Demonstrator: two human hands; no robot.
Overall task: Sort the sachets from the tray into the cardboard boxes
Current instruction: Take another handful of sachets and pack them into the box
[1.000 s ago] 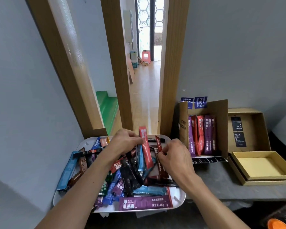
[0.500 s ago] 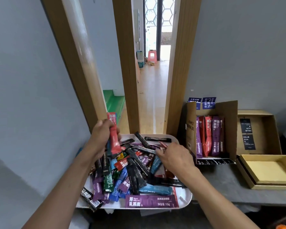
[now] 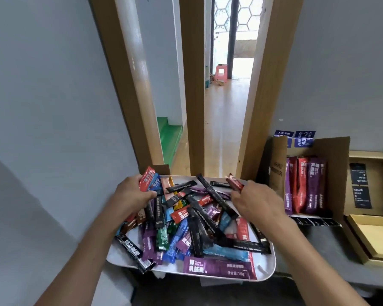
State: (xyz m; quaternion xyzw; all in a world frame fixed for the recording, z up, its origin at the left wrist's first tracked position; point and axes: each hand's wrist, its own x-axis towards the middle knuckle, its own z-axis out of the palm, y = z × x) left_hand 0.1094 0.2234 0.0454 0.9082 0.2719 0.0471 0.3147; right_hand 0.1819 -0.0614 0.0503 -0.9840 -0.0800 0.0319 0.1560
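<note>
left hand (image 3: 132,196) is gripping a red sachet (image 3: 146,178) at the tray's (image 3: 267,267) 10 o'clock, right hand (image 3: 258,203) is pinching a dark red sachet (image 3: 235,184) at 1 o'clock, both glossy sticks.

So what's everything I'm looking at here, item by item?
tray: one, white, front centre.
loose sachets: too many to count; black, purple, blue, red, green; heaped on the tray.
open cardboard box: one, brown, right of the tray.
standing sachets: about five, purple and red, upright inside that box.
shallow box: one, yellowish, far right.
stool: one, pink, down the hallway.
left hand: gripping red and blue sachets.
right hand: pinching a dark red sachet.
</note>
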